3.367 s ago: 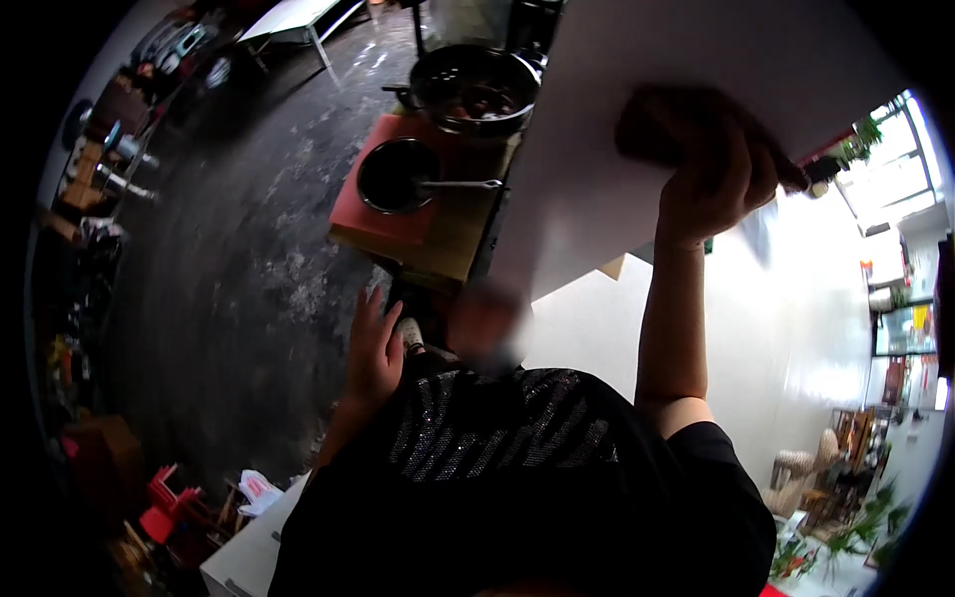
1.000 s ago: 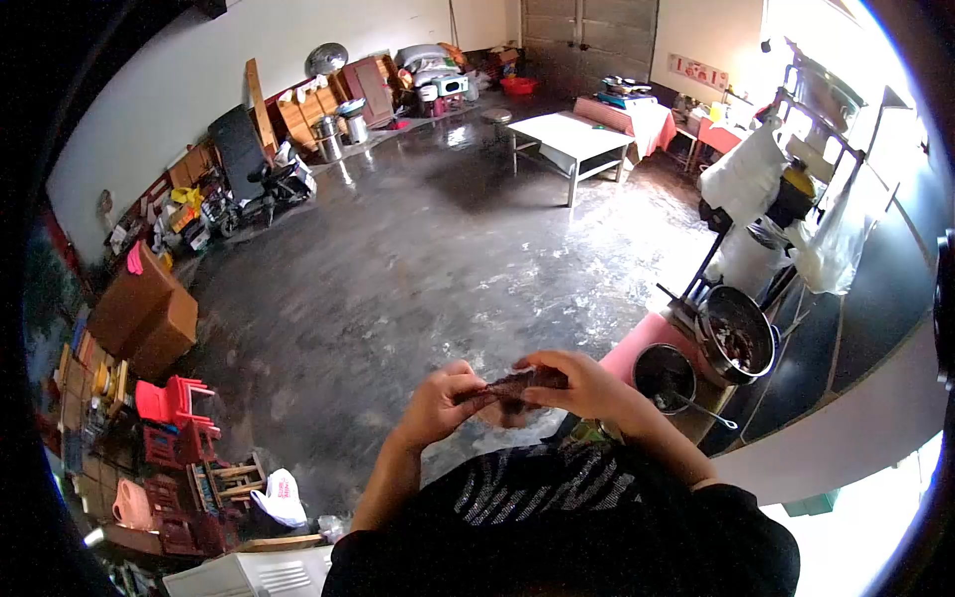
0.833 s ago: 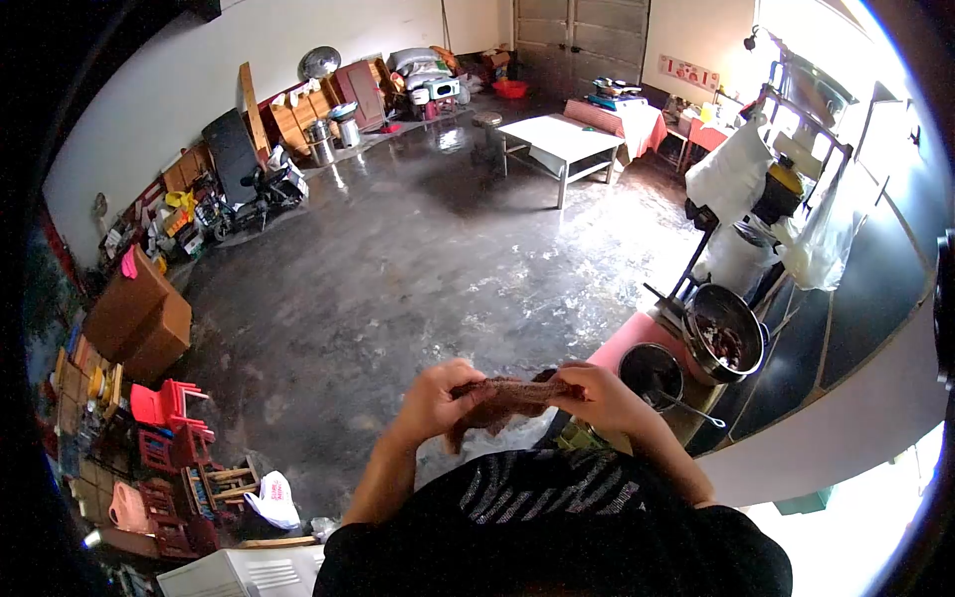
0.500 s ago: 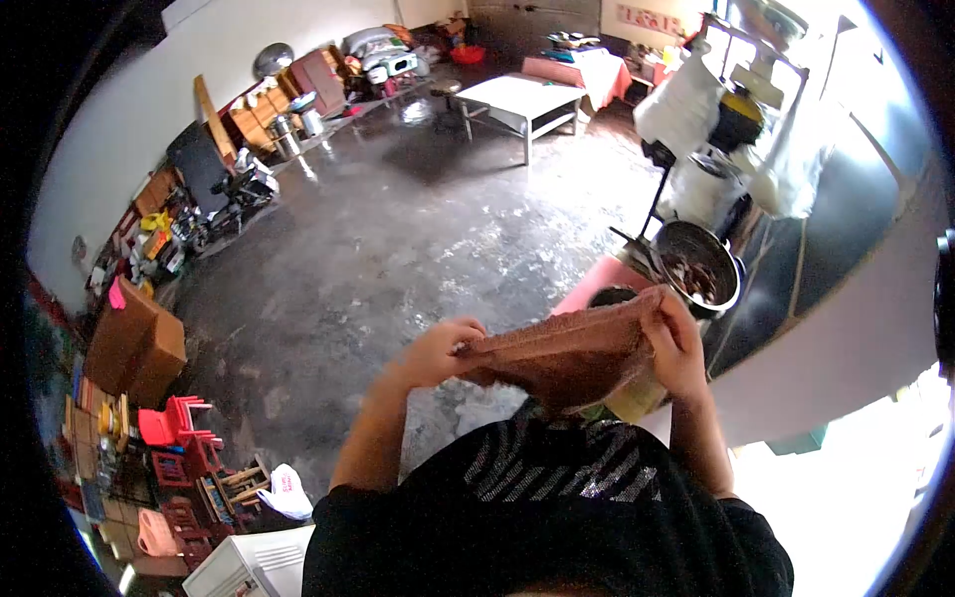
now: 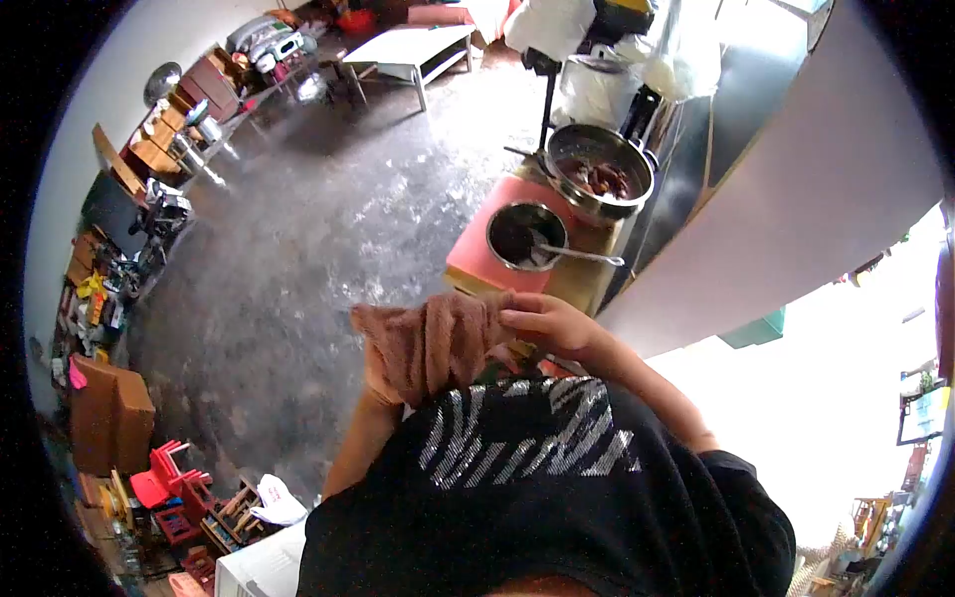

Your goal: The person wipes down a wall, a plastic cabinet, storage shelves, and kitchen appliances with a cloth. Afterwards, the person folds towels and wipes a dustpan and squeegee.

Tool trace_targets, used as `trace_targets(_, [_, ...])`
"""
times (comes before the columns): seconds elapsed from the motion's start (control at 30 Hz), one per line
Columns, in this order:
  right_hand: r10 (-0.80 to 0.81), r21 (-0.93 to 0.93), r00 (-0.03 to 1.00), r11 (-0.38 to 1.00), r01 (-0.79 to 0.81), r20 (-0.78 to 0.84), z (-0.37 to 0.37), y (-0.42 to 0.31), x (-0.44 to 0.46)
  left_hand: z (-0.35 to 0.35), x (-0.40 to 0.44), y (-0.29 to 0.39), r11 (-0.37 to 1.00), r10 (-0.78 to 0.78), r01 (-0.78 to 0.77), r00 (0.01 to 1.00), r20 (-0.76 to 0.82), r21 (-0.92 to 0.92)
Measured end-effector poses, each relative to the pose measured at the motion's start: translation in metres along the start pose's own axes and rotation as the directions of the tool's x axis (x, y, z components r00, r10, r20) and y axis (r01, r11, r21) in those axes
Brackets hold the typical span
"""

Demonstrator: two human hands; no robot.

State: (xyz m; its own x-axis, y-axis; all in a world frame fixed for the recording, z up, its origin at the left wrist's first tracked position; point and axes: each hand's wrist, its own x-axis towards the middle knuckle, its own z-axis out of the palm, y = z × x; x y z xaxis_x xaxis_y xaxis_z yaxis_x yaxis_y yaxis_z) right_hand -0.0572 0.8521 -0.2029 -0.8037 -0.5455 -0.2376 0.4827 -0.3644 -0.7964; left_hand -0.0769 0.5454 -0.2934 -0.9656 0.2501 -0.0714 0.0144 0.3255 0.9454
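Observation:
A brown cloth (image 5: 433,343) hangs in folds in front of my chest. It covers most of my left hand (image 5: 380,378), which holds it up from below at its left side; the fingers are largely hidden. At the cloth's upper right edge, the fingers of my right hand (image 5: 552,323) are pressed together on the fabric. Beyond the cloth, a metal pot (image 5: 516,263) with dark contents and a ladle (image 5: 587,256) stands on a pink surface (image 5: 477,249). Behind it is a larger pan (image 5: 604,207) holding dark reddish pieces.
A large pale panel or surface (image 5: 786,189) curves along the right. White bags (image 5: 597,90) hang near the pan. Farther off stand a white table (image 5: 408,50), a cardboard box (image 5: 109,413) and a red chair (image 5: 164,483). A white cabinet (image 5: 264,572) is at the lower left.
The view has turned right, bringing the pots nearer the middle. The cloth, stretched between both hands half a second ago, is now bunched over my left hand, and my right hand has come closer.

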Motion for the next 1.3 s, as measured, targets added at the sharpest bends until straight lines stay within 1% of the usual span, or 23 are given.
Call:
trace_targets(0.03, [0.014,-0.011,0.999,1.000,-0.014,-0.050,-0.011,0.011,0.006,0.000,-0.008,-0.009,0.959,-0.128,0.142,0.989,0.074,-0.247])
trace_targets(0.07, [0.020,-0.028,0.995,0.999,-0.023,-0.097,-0.021,0.019,0.010,-0.004,-0.014,-0.010,0.675,-0.119,0.212,0.977,0.179,-0.707])
trace_targets(0.1, [-0.021,-0.030,0.989,0.999,0.017,-0.148,-0.028,0.022,0.010,-0.006,-0.016,-0.002,0.192,-0.056,0.265,0.964,0.259,-0.945])
trace_targets(0.2, [-0.167,-0.120,0.951,0.983,0.140,-0.260,-0.044,0.030,0.013,-0.018,-0.028,0.043,0.168,-0.299,0.390,0.895,0.330,-0.906])
trace_targets(0.3, [-0.259,-0.496,0.930,0.862,0.101,-0.262,-0.053,0.040,0.006,-0.035,-0.041,0.001,0.274,-0.312,0.466,0.870,0.380,-0.841])
trace_targets(0.37, [-0.369,-0.626,0.890,0.769,0.129,-0.270,-0.044,0.041,0.006,-0.043,-0.045,-0.078,0.497,-0.272,0.413,0.909,0.315,-0.763])
trace_targets(0.4, [-0.421,-0.689,0.872,0.710,0.146,-0.249,-0.037,0.042,0.010,-0.045,-0.051,-0.068,0.614,-0.285,0.389,0.920,0.267,-0.687])
trace_targets(0.47, [-0.581,-0.822,0.771,0.553,0.139,-0.261,-0.038,0.060,0.022,-0.039,-0.068,-0.034,0.907,-0.416,0.391,0.890,-0.185,-0.155])
trace_targets(0.5, [-0.615,-0.869,0.762,0.471,0.151,-0.200,-0.022,0.051,0.023,-0.040,-0.075,-0.017,0.920,-0.388,0.388,0.869,-0.308,-0.065])
trace_targets(0.53, [-0.619,-0.777,0.763,0.568,0.271,-0.186,-0.032,0.066,0.038,-0.041,-0.083,0.001,0.916,-0.353,0.401,0.833,-0.426,0.025])
trace_targets(0.57, [-0.408,-0.610,0.874,0.772,0.177,-0.263,0.007,0.042,0.030,-0.052,-0.087,0.003,0.927,-0.358,0.375,0.859,-0.366,-0.025])
trace_targets(0.67, [-0.377,-0.884,0.926,0.430,0.183,0.008,0.005,0.048,0.071,-0.098,-0.097,-0.003,0.907,-0.416,0.414,0.909,-0.013,-0.076])
trace_targets(0.7, [-0.338,-0.925,0.934,0.306,0.227,0.117,0.008,0.053,0.089,-0.112,-0.107,0.001,0.914,-0.403,0.404,0.914,-0.043,0.021])
trace_targets(0.73, [-0.368,-0.882,0.926,0.405,0.240,0.083,0.023,0.056,0.106,-0.125,-0.119,0.012,0.909,-0.395,0.401,0.916,-0.075,0.117])
trace_targets(0.8, [-0.366,-0.904,0.919,0.327,0.275,0.147,0.046,0.061,0.147,-0.147,-0.146,0.009,0.892,-0.286,0.334,0.939,-0.190,0.304])
trace_targets(0.9, [-0.228,-0.940,0.913,-0.047,0.337,0.339,0.067,0.068,0.212,-0.187,-0.180,0.030,0.804,-0.461,0.534,0.838,-0.292,0.261])
trace_targets(0.97, [-0.186,-0.972,0.962,0.092,0.218,0.198,0.129,0.065,0.229,-0.197,-0.198,-0.005,0.805,-0.349,0.528,0.790,-0.504,0.270])
trace_targets(1.03, [-0.260,-0.901,0.868,-0.023,0.433,0.424,0.152,0.076,0.266,-0.206,-0.217,-0.019,0.777,-0.144,0.494,0.743,-0.653,0.391])
trace_targets(1.07, [-0.318,-0.814,0.758,-0.096,0.572,0.570,0.166,0.081,0.279,-0.205,-0.229,-0.032,0.693,0.102,0.480,0.673,-0.732,0.538])
trace_targets(1.1, [-0.367,-0.705,0.619,-0.171,0.688,0.694,0.180,0.084,0.292,-0.207,-0.237,-0.039,0.697,0.169,0.437,0.669,-0.724,0.568])
trace_targets(1.17, [-0.077,-0.849,0.851,0.071,0.524,0.519,0.188,0.087,0.318,-0.213,-0.254,-0.049,0.684,0.300,0.352,0.663,-0.686,0.639])
trace_targets(1.2, [0.095,-0.906,0.907,0.153,0.394,0.410,0.198,0.089,0.325,-0.219,-0.261,-0.002,0.741,-0.417,0.648,0.649,-0.636,0.175])
trace_targets(1.3, [0.370,-0.814,0.849,0.569,0.114,0.377,0.255,0.096,0.327,-0.210,-0.268,-0.021,0.849,-0.449,0.506,0.543,-0.709,-0.150])
